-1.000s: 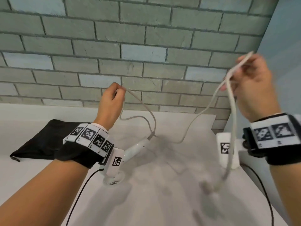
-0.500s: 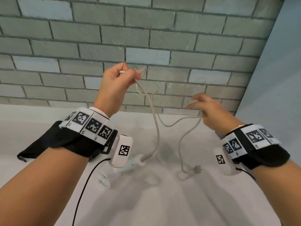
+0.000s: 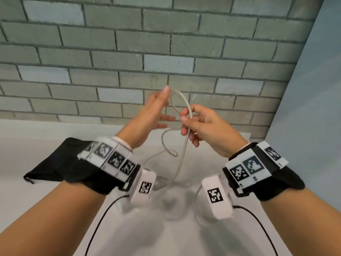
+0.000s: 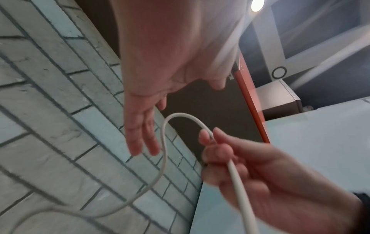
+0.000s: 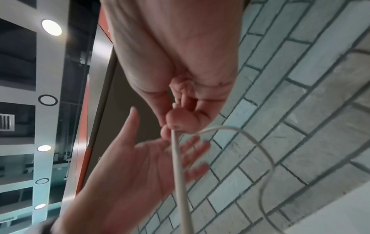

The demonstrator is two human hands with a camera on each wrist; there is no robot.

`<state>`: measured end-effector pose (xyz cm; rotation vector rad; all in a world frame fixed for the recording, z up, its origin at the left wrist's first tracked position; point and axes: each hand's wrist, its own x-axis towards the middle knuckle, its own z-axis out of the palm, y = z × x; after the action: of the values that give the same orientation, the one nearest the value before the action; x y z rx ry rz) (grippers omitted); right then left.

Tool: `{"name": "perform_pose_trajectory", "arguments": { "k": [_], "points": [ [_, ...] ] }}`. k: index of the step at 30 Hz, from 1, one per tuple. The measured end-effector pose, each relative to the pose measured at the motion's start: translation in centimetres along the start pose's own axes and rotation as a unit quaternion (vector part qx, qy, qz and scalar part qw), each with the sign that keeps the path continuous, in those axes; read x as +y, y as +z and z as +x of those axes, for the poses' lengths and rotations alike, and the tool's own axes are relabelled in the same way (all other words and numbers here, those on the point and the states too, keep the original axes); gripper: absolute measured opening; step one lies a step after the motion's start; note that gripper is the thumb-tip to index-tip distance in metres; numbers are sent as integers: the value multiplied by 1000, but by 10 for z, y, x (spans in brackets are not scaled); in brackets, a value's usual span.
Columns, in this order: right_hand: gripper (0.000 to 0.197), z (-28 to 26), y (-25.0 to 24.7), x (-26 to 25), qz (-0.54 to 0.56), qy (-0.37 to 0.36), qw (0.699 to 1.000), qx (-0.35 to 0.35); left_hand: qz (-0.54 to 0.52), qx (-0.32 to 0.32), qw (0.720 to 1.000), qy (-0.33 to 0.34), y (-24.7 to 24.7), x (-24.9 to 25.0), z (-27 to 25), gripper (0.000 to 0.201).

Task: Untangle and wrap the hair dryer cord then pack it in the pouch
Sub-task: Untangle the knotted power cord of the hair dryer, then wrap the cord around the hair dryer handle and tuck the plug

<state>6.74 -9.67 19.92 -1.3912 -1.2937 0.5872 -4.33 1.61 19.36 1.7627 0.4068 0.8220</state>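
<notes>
A: Where half a second ago the left hand [image 3: 147,119] pinched the cord [image 3: 181,106] high and the right hand [image 3: 203,126] reached in with loose fingers, the grip has now swapped. Right hand pinches the cord between thumb and forefinger; left hand open, fingers straight, flat beside the arch of the loop, holding nothing.

B: Meaning for the task?

A: My reading: still untangling, or just starting to gather slack into loops. Not yet wrapped, nothing packed.

B: Where's everything?

A: Cord rises from the worktop [image 3: 55,196], arches above the right thumb, curls back down between the wrists. Dryer body mostly hidden behind the left wrist camera; can't place it surely. Black pouch [image 3: 55,163] lies flat on the worktop, far left, well apart from the cord.

B: Count?

A: One cord, one pouch, two hands, two wrist cameras.
</notes>
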Motion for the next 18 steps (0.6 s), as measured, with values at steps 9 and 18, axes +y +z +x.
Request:
{"name": "perform_pose_trajectory", "arguments": {
  "k": [9, 18],
  "points": [
    [32, 10, -19, 19, 48, 9, 994, 102, 25, -195, 980, -43, -2, -44, -49, 26],
    [51, -38, -11, 136, -387, 296, 857, -169, -114, -89, 989, -21, -21, -34, -38, 26]
  ]
}}
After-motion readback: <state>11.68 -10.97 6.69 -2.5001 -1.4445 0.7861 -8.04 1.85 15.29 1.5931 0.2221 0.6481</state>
